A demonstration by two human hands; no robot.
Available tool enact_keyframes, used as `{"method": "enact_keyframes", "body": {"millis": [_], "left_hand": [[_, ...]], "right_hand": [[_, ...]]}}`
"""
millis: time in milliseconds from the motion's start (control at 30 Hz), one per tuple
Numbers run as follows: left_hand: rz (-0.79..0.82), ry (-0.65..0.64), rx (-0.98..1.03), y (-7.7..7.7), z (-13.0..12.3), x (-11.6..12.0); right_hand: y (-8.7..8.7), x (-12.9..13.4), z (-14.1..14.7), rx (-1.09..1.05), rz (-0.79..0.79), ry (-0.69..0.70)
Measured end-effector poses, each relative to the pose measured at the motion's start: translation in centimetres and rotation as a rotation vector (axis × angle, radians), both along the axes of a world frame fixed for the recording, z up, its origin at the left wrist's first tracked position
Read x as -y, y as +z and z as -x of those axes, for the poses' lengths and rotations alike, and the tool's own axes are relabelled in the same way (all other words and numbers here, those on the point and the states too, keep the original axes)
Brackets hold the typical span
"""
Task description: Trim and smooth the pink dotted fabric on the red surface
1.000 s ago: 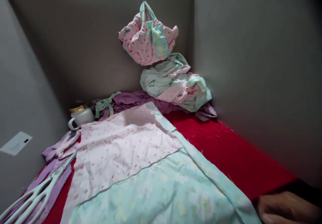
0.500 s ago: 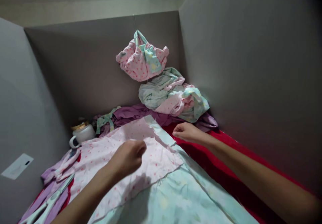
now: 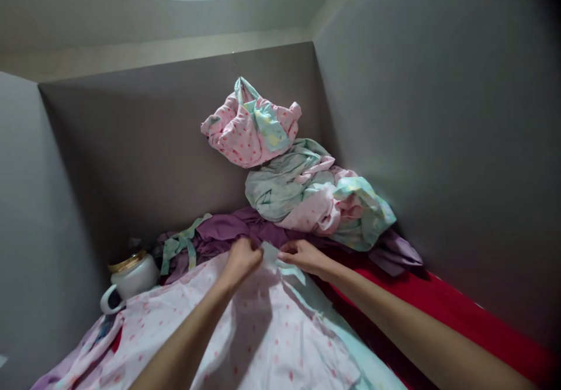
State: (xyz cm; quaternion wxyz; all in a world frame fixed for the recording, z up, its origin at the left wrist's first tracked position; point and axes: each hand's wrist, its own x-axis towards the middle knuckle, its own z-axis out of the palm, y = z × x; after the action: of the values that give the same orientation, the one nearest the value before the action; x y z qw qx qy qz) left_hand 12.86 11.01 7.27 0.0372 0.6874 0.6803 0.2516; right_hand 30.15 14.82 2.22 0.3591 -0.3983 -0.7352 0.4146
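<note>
A pink fabric with red dots lies spread over a mint-green fabric, whose pale corner shows at the far end. My left hand is closed at the left side of that corner, its fingertips pressed together on the cloth. Opposite it, my right hand pinches the right edge of the same corner between thumb and fingers. A short stretch of mint-green cloth shows between the two hands. Exactly which layers each hand grips is partly hidden by the fingers.
Behind lie crumpled purple cloth and a heap of mint and pink cloth. A dotted cloth bundle hangs from the back panel. A white pot stands left; red cloth lies right. Grey panels enclose the sides.
Both hands have moved to the fabric's far corner and come closer together, now gripping it. The view has tilted upward, and the scissors at lower left are out of sight.
</note>
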Motion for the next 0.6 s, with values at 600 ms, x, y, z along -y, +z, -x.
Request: {"method": "enact_keyframes", "body": {"millis": [600], "left_hand": [[-0.082, 0.076, 0.864, -8.7, 2.2, 3.2]], "right_hand": [[-1.9, 1.0, 0.6, 0.063, -0.147, 0.451]]}}
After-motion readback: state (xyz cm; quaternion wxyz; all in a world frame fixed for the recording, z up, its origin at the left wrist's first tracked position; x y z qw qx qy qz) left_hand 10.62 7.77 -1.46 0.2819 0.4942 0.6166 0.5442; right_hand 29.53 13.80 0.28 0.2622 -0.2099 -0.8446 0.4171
